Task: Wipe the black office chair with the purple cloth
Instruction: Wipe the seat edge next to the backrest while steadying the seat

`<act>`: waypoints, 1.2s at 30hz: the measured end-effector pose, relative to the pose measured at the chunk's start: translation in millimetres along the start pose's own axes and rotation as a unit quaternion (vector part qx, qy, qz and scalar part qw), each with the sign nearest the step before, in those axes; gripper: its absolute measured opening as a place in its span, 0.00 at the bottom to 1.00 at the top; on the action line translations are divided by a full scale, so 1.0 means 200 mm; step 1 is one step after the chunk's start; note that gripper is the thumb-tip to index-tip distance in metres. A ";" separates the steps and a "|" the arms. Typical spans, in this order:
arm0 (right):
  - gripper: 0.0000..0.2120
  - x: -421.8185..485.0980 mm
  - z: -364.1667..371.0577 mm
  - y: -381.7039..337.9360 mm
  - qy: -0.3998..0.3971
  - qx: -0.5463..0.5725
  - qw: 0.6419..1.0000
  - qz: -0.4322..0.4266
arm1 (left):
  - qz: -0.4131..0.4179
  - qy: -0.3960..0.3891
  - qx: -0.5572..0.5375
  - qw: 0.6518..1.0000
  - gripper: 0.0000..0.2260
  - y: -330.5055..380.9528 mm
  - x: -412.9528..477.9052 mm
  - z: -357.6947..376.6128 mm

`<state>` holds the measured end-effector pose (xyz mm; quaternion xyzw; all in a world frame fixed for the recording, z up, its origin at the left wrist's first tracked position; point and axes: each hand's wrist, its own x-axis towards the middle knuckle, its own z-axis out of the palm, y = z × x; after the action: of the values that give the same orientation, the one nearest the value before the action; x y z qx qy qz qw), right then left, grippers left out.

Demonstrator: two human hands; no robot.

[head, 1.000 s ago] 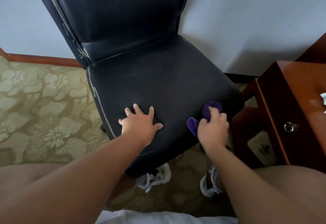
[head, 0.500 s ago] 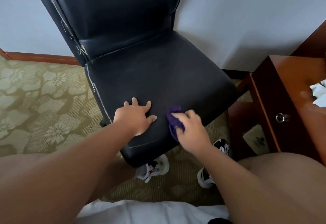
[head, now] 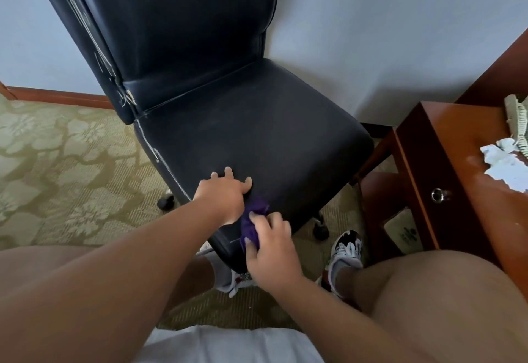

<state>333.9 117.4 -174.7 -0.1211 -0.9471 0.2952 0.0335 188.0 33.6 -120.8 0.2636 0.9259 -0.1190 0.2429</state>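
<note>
purple cloth (head: 253,224), bunched, lies on the front lip of the black office chair (head: 257,139), toward the seat's left front corner. my right hand (head: 271,254) grips it from the near side, fingers curled round the wad; the cloth shows just beyond my knuckles. my left hand (head: 223,195) rests flat on the seat with fingers spread, holding nothing, touching or almost touching the cloth's far end. the wad's long axis runs from the seat top down over the lip. i judge the coming stroke turns on this: nearly all the seat lies away and to the right of both hands, the backrest rising beyond, and the right hand alone carries the cloth. a wooden desk (head: 457,148) stands near the seat's right edge.
</note>
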 end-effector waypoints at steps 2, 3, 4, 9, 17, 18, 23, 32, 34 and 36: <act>0.24 -0.01 0.00 -0.01 -0.003 0.012 1.000 -0.007 | 0.001 0.003 0.006 1.000 0.31 0.01 0.00 0.00; 0.24 0.01 -0.02 0.01 -0.008 0.022 1.000 -0.010 | 0.003 0.005 0.011 1.000 0.31 0.01 0.00 0.01; 0.23 0.04 -0.04 0.03 -0.014 0.026 0.999 -0.014 | 0.005 0.007 0.016 1.000 0.30 0.01 0.00 0.01; 0.18 0.26 -0.16 0.25 0.098 0.128 0.977 0.143 | 0.016 0.002 0.019 1.000 0.27 0.01 0.01 0.00; 0.17 0.22 -0.16 0.21 0.132 0.149 0.953 0.229 | 0.033 0.011 0.014 0.999 0.24 0.09 0.02 -0.06; 0.17 0.18 -0.14 0.17 0.125 0.126 0.961 0.212 | 0.038 0.018 0.015 0.999 0.24 0.10 0.02 -0.08; 0.21 0.02 -0.09 0.03 0.064 0.035 0.990 0.119 | 0.057 0.045 0.021 0.997 0.22 0.11 0.04 -0.11; 0.16 0.17 -0.19 0.26 0.133 0.105 0.963 0.207 | 0.087 0.049 -0.019 0.995 0.22 0.05 -0.01 -0.15; 0.15 0.21 -0.22 0.30 0.138 0.108 0.958 0.228 | 0.118 0.038 -0.026 0.992 0.25 0.03 -0.05 -0.14; 0.14 0.23 -0.24 0.33 0.137 0.113 0.952 0.248 | 0.149 0.014 0.000 0.989 0.36 0.04 -0.08 -0.13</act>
<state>309.3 208.5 -172.4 -0.3869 -0.8339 0.3802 0.1021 194.4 41.8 -91.2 0.4000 0.8796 -0.0776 0.2454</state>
